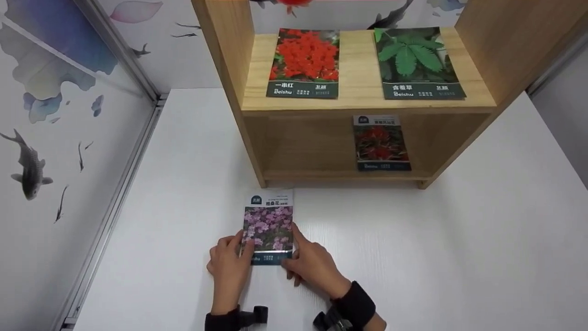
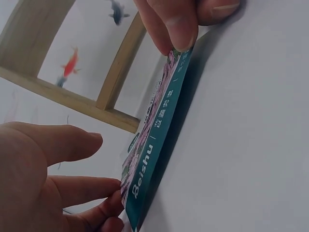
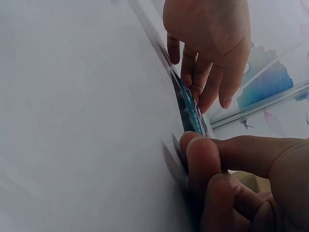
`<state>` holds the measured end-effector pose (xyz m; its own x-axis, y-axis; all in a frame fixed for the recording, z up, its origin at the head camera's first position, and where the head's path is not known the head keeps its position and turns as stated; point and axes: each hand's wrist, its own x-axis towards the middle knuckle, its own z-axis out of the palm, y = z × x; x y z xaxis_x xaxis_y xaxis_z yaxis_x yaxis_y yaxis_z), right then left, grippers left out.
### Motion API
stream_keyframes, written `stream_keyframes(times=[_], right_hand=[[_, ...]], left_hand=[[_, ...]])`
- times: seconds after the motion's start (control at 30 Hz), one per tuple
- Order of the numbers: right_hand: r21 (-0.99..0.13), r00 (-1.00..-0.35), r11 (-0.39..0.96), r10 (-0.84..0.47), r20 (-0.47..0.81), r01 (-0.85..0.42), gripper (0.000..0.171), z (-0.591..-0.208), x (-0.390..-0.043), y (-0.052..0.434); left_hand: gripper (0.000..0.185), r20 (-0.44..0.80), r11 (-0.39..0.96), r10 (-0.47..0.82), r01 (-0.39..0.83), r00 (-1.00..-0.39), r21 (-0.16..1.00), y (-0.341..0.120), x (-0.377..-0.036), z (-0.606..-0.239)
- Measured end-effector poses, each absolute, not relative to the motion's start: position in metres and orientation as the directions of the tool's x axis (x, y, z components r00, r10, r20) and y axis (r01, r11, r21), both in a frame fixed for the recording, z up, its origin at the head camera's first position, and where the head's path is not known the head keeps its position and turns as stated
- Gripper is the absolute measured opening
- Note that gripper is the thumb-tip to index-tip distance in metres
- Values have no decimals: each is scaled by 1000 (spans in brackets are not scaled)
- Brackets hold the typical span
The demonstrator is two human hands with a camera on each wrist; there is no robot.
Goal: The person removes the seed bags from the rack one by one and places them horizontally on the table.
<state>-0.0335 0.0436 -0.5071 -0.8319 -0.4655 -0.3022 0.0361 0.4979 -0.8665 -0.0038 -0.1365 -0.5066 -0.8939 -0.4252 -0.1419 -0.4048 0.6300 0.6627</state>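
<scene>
**Two hands lift a purple flower packet off the table**

White and smooth, the table fills most of the head view. On the left is a wall painted with fish. At the back stands a wooden shelf.

The left hand and the right hand are close together, one on each side of the purple flower packet. It lies just in front of the shelf, near its left side. Both hands pinch its bottom corners.

The head view looks down, so the packet seems flat. The left wrist view shows more: the packet has its near edge tipped up off the table, with fingertips of the other hand on its far corner. The right wrist view shows it edge-on, pinched by the right hand's fingers.

Count the packets: four. One is in the hands. Two lie on the top shelf, a red flower packet and a green leaf packet. One dark red packet sits on the lower shelf.
</scene>
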Motion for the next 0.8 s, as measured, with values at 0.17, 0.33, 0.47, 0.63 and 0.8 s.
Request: stream_keyframes(times=[0.17,0.33,0.47,0.63,0.8], right_hand=[[-870,-827,491,-469,-310,48,89,-507,-33,41],[-876,-821,477,-474,-318,63,88,-506,-35,37],[-873,-804,482,-486,-342,80,89,-506,-36,35],[-862,-789,496,-486,-376,104,90,-505,-35,33],[-837,-807,542,-458,-373,79,84,-506,-34,32]], left_hand=[[48,-151,626,-429,-414,-891,661,-139,-3,-506],[50,-159,628,-438,-427,-885,651,-140,-5,-503],[53,-166,640,-434,-432,-886,635,-140,-6,-501],[57,-188,652,-421,-441,-887,617,-140,-6,-500],[60,-175,665,-415,-429,-893,612,-140,-6,-501]])
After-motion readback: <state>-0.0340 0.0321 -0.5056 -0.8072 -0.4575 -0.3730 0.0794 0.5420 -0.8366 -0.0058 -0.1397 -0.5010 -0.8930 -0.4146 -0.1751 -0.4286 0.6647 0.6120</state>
